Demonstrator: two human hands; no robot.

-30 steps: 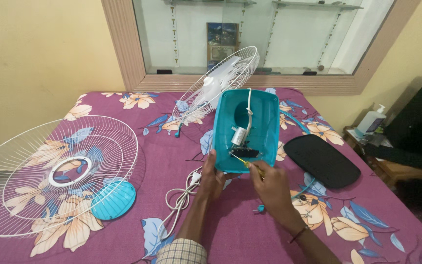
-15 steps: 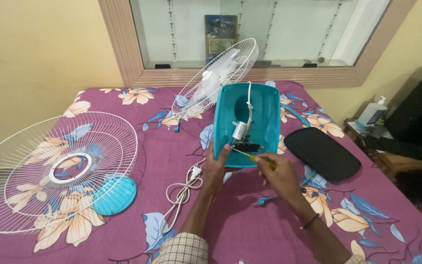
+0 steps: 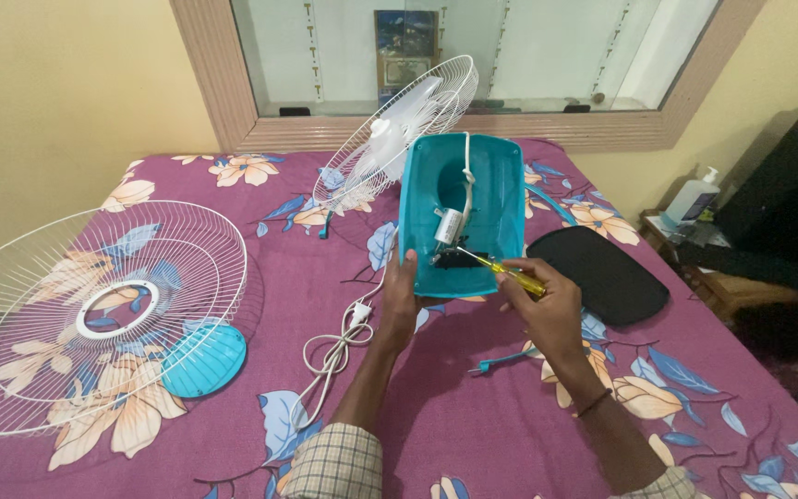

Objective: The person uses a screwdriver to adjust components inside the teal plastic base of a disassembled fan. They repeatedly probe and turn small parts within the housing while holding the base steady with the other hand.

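Observation:
A teal plastic fan base [image 3: 502,205] stands tilted up on the bed, its hollow underside facing me, with a white capacitor [image 3: 450,225] and white cord inside. My left hand [image 3: 400,294] grips its lower left edge. My right hand [image 3: 543,298] holds a yellow-handled screwdriver [image 3: 502,272] whose tip points into the black part at the bottom of the base.
A white fan guard with blades [image 3: 397,129] leans behind the base. Another white wire guard [image 3: 94,305] lies at left beside a teal round cap [image 3: 203,360]. A white power cord [image 3: 334,349], a black oval cover [image 3: 602,273] and a small teal piece [image 3: 502,362] lie on the purple floral bedsheet [image 3: 473,425].
My right hand has risen from the bed with the screwdriver and brought its tip into the base. The left hand keeps its grip on the base edge.

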